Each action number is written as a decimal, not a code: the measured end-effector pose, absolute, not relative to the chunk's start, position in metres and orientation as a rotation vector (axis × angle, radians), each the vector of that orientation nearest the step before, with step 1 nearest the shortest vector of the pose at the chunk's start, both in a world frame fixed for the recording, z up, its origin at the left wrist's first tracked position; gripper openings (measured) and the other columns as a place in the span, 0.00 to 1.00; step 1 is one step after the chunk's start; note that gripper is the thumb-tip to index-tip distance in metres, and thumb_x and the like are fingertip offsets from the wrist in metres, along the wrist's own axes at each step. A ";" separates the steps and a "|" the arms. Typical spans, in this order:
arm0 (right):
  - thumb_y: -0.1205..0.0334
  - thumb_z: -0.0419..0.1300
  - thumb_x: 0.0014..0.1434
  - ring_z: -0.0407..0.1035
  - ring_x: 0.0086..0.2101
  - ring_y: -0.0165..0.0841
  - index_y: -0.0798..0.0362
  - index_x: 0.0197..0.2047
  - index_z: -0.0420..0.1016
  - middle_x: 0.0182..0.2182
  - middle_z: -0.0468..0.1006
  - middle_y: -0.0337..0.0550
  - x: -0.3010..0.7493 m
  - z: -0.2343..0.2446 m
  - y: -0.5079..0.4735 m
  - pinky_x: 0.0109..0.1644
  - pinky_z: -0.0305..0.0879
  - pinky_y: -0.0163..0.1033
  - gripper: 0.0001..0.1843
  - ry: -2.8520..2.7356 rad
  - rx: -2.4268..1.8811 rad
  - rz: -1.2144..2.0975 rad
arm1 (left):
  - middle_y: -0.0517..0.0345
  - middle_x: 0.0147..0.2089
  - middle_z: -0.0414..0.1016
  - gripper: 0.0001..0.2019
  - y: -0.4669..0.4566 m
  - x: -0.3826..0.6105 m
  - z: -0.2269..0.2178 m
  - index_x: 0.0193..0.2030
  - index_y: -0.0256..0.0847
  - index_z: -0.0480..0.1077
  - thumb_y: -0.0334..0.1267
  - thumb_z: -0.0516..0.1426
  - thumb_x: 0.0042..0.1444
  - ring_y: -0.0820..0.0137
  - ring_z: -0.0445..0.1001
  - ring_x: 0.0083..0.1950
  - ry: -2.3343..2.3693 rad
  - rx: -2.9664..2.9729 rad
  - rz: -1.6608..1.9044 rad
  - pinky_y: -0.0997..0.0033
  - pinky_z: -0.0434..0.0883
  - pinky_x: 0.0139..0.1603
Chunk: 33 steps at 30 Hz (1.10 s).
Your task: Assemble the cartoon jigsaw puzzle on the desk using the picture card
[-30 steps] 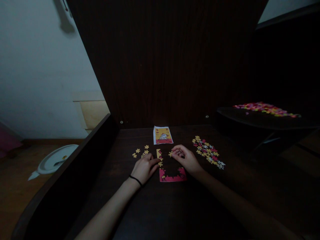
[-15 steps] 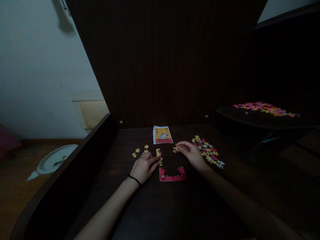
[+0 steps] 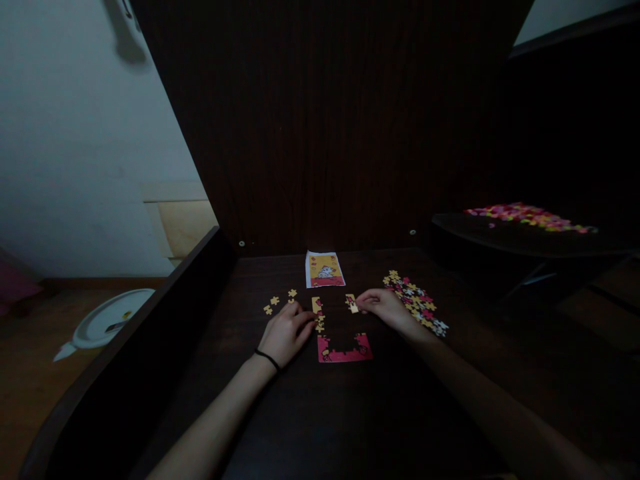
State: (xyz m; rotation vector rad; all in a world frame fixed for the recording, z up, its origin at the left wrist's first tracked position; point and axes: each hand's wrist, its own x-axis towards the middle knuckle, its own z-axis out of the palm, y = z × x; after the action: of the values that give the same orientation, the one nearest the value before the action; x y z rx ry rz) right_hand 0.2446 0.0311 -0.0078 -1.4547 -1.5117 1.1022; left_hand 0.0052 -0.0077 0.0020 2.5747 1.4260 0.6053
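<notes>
My right hand (image 3: 387, 309) pinches a yellow puzzle piece (image 3: 354, 308) at the lower end of a short yellow section with a dark pattern (image 3: 349, 298). My left hand (image 3: 289, 330), a black band round its wrist, lies on the table with its fingers apart. Its fingertips touch or nearly touch the side of a joined yellow strip (image 3: 317, 305). Nearer to me, a U-shaped pink section (image 3: 345, 357) of joined pieces lies flat. Behind these is a printed picture sheet (image 3: 327, 267) with a white animal on yellow and pink.
Several loose yellow pieces (image 3: 275, 301) lie beyond my left hand. A pile of mixed pieces (image 3: 415, 300) spreads beyond my right hand. Colourful small items (image 3: 530, 217) cover part of a side shelf at right. A raised dark edge (image 3: 150, 300) bounds the table at left.
My right hand has shifted slightly down at the right-hand yellow section, and a yellow piece now shows at its fingertips. My left hand has hardly moved.
</notes>
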 end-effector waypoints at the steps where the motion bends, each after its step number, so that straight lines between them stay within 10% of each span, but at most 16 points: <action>1: 0.66 0.59 0.41 0.65 0.21 0.28 0.56 0.22 0.71 0.17 0.71 0.36 0.245 -0.009 0.032 0.28 0.62 0.35 0.02 -1.521 -1.456 1.099 | 0.56 0.35 0.65 0.13 -0.008 0.005 0.002 0.42 0.43 0.69 0.40 0.46 0.58 0.70 0.65 0.38 1.428 2.571 0.604 0.73 0.65 0.38; 33: 0.67 0.51 0.54 0.66 0.35 0.32 0.53 0.33 0.69 0.31 0.72 0.43 0.253 0.000 0.027 0.39 0.62 0.39 0.06 -2.197 -1.290 0.496 | 0.56 0.34 0.66 0.12 -0.006 0.004 0.003 0.38 0.40 0.70 0.37 0.46 0.58 0.70 0.66 0.38 1.438 2.588 0.596 0.74 0.65 0.38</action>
State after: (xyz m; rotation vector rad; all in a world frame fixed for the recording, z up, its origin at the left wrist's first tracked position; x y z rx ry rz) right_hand 0.2528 0.0274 0.0004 -1.2898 -2.1973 0.4955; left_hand 0.0042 -0.0064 0.0035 2.5877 1.4376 0.5964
